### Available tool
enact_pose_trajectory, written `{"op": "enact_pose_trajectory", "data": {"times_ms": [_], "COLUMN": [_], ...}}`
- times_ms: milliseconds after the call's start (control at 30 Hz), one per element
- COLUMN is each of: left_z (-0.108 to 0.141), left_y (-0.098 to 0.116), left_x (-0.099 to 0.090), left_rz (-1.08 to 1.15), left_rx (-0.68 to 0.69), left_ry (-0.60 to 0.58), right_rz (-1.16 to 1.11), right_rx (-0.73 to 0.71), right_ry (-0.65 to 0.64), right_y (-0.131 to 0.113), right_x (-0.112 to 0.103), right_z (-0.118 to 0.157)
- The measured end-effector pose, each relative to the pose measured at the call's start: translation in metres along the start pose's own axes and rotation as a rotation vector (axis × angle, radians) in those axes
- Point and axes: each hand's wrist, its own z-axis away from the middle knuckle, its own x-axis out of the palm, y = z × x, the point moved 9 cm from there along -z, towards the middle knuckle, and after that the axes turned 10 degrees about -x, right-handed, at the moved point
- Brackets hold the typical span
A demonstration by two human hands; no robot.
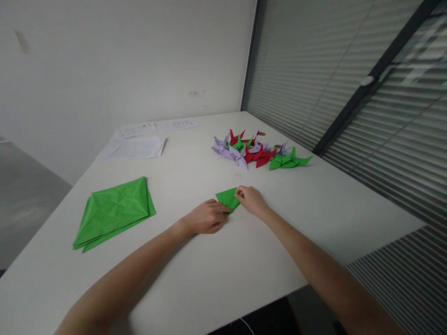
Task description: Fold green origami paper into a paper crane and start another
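A small folded piece of green paper [227,197] lies on the white table between my hands. My left hand [210,217] rests on its near left part, fingers stretched over the paper and pressing it to the tabletop. At the paper's right corner, my right hand [250,198] is closed in a pinch, with thumb and fingertips on the edge. The fingers cover part of the near and right edges, so the exact fold there is hidden.
Larger creased green sheets [117,209] lie stacked at the left. Red, purple and green folded paper figures [256,151] are heaped at the back right. Printed papers [134,147] lie at the back left. Window blinds [314,79] border the table's right side.
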Motion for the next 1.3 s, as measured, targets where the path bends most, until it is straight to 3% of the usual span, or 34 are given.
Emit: {"op": "enact_pose_trajectory", "data": {"times_ms": [1300], "left_z": [0.003], "left_y": [-0.016], "left_x": [-0.003], "left_rz": [0.249], "left_rx": [-0.106], "left_ry": [0.07], "right_rz": [-0.129], "right_rx": [0.028], "right_ry": [-0.005], "right_y": [0.004], "right_x": [0.004], "right_z": [-0.001]}}
